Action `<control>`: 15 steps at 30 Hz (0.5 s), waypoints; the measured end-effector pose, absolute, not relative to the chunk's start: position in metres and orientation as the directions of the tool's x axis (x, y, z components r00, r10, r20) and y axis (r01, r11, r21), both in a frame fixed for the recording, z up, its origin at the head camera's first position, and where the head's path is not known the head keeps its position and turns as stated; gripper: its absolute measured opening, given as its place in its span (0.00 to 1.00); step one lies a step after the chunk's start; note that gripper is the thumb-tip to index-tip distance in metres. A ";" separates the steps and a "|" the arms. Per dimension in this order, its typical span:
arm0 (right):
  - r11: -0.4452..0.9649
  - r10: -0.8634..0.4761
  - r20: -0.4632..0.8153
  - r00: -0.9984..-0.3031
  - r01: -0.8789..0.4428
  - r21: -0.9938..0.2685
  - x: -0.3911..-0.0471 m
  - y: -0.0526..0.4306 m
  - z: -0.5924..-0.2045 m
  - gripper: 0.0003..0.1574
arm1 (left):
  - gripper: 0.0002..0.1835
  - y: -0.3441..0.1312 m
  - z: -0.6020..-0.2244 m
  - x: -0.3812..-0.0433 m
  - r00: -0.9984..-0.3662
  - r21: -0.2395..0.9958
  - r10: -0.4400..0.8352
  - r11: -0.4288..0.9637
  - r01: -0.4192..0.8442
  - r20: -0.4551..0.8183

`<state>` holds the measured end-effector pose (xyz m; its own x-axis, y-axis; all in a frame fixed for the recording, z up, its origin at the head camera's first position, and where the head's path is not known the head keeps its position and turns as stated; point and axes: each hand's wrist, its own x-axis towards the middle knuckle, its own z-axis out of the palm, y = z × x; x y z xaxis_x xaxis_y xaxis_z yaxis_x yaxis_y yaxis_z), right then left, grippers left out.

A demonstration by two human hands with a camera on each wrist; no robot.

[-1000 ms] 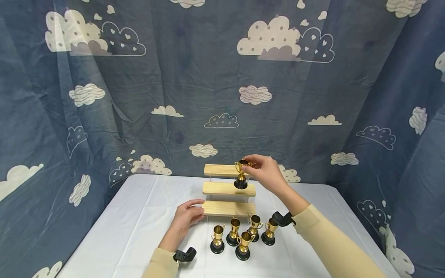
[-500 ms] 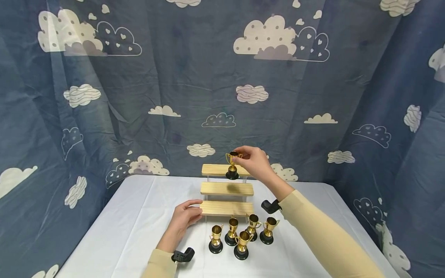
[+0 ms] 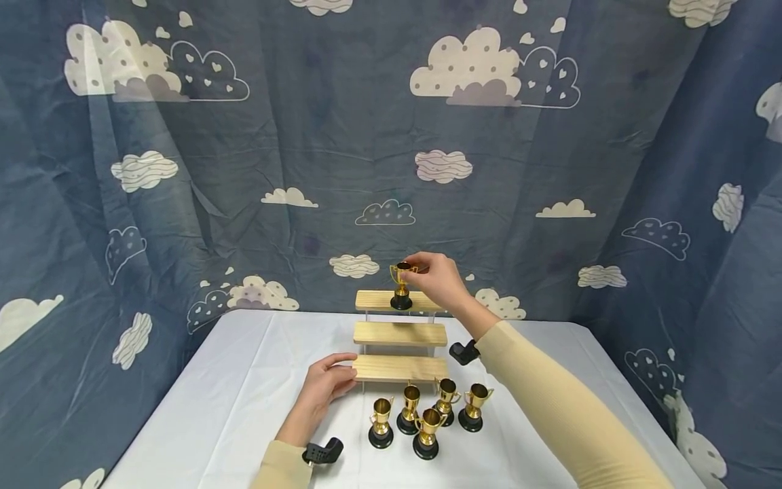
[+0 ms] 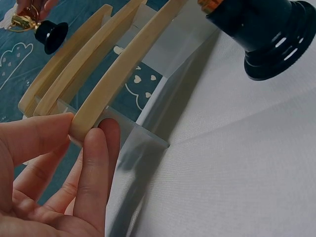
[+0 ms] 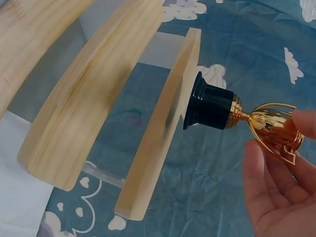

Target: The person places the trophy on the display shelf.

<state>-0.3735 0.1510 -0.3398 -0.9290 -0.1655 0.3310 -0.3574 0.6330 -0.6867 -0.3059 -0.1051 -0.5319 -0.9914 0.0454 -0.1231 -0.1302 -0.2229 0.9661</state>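
My right hand [image 3: 441, 280] pinches a small gold trophy cup [image 3: 401, 297] with a black base by its bowl, near one handle. The trophy is upright at the middle of the top board [image 3: 369, 300] of a three-tier wooden display stand. In the right wrist view its black base [image 5: 212, 106] is right at the board's surface; whether it bears on it I cannot tell. My left hand [image 3: 324, 388] grips the left end of the lowest board [image 3: 400, 368], thumb and fingers on either side of the wood [image 4: 91, 111] in the left wrist view.
Several similar trophies stand on the white-clothed table in front of the stand, among them a front one [image 3: 426, 435], a left one [image 3: 381, 426] and a right one [image 3: 473, 409]. Clear supports hold the boards. A cloud-patterned blue curtain [image 3: 385, 122] hangs behind.
My right hand has carried the trophy up and to the left, from in front of the upper boards to the top board. The left hand has kept its grip on the lowest board.
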 end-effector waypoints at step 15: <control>0.635 -0.172 0.321 -0.931 -0.354 -0.686 -0.391 0.146 -0.340 0.22 | 0.23 -0.105 -0.533 -0.306 -0.991 0.966 0.043 -0.222 -0.131 -0.125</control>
<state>-0.3910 0.1458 -0.3400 -0.9313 -0.1717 0.3212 -0.3539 0.6352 -0.6865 -0.3059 -0.1045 -0.5326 -0.9912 0.0426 -0.1251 -0.1315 -0.2221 0.9661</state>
